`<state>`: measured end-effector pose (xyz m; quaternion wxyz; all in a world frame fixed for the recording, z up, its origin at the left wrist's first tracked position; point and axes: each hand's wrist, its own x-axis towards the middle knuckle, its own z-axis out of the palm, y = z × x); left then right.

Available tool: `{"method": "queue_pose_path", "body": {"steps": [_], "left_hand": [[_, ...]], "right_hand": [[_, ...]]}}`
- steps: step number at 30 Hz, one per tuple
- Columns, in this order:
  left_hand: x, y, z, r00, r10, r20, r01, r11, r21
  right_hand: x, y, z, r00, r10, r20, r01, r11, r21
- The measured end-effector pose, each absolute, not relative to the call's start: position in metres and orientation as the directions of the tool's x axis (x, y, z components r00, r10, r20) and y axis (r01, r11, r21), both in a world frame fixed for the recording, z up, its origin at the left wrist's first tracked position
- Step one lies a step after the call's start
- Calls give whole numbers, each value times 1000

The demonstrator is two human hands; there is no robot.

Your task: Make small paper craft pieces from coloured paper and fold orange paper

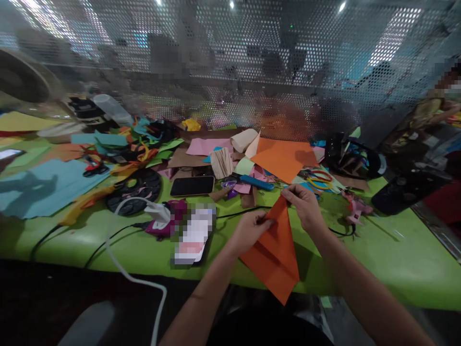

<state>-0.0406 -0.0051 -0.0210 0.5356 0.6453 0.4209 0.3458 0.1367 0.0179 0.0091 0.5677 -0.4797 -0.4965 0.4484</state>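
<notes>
A folded sheet of orange paper is held up over the front edge of the green table, its lower corner hanging past the edge. My left hand grips its left side, thumb on top of the sheet. At the paper's upper tip, my right hand pinches the point between thumb and fingers. Left of my hands lies a lit phone with a blurred screen. Behind them, a larger flat orange sheet rests on paper scraps.
A dark phone, a blue cutter and a purple tissue pack lie nearby. A yellow glue gun with its cord sits left. On the right are a pink glue gun and a black cylinder. A perforated metal screen stands behind.
</notes>
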Motion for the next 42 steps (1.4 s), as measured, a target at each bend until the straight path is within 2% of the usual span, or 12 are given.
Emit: {"method": "queue_pose_path", "body": {"steps": [5, 17, 21, 24, 28, 32, 42], "left_hand": [[-41, -3, -21, 369, 929, -21, 149, -37, 988], [-44, -2, -22, 380, 925, 13, 198, -95, 976], [-45, 1, -26, 281, 958, 57, 172, -108, 979], [-46, 2, -27, 228, 970, 83, 199, -130, 971], [-46, 1, -24, 314, 948, 50, 199, -117, 973], [-43, 3, -19, 394, 919, -8, 94, -32, 995], [-32, 19, -1, 194, 963, 190, 135, -218, 967]], "right_hand": [[138, 18, 9, -43, 997, 56, -48, 54, -997], [138, 17, 10, 73, 993, 93, -95, 99, -991], [137, 17, 10, -55, 997, 50, -10, 49, -999], [137, 18, 7, -69, 996, 56, 72, 61, -996], [139, 18, 5, -51, 995, 91, 130, 97, -987], [140, 17, 9, -77, 992, 98, 169, 110, -979], [132, 12, 11, -182, 978, 101, 212, 139, -967]]}}
